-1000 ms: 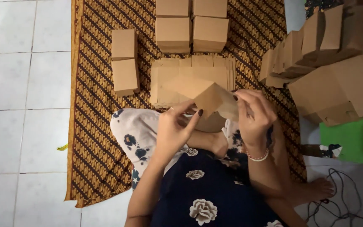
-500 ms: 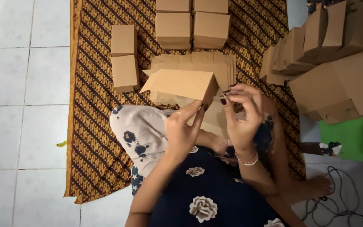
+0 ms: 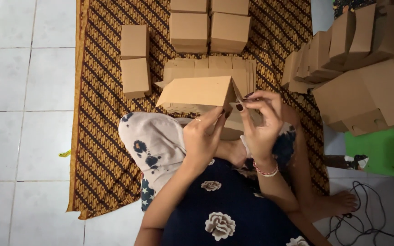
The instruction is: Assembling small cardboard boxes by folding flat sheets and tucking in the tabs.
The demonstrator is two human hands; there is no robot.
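While you sit on the patterned mat (image 3: 106, 136), both your hands are up on one brown box (image 3: 197, 92), held just above your lap near the middle of the view. Your left hand (image 3: 202, 139) comes in from 6 o'clock, fingers closed on the box's lower edge, a ring showing on one finger. Your right hand (image 3: 261, 120) sits at 3 o'clock of the box, thumb and fingertips pinched together on the end flap (image 3: 240, 102) at its right corner; a beaded bracelet (image 3: 265, 171) circles that wrist. The box lies on its side, long face tilted up toward you, right end open and angled. Just behind it, at 12 o'clock, you have a stack of flat blanks (image 3: 210, 68) lying on the mat, partly hidden by the box. Farther up at 12 o'clock stand folded boxes (image 3: 208, 27) in a tight group, touching each other. At 10 o'clock two more boxes (image 3: 135, 59) sit one just beside the other near the mat's left edge. Over at 2 o'clock a big pile (image 3: 356, 77) of finished ones leans together, some overhanging a green sheet (image 3: 377, 152). White tiles (image 3: 23, 91) run down the 9 o'clock side, and black cables (image 3: 370, 218) curl at 4 o'clock by your bare foot (image 3: 338, 202).
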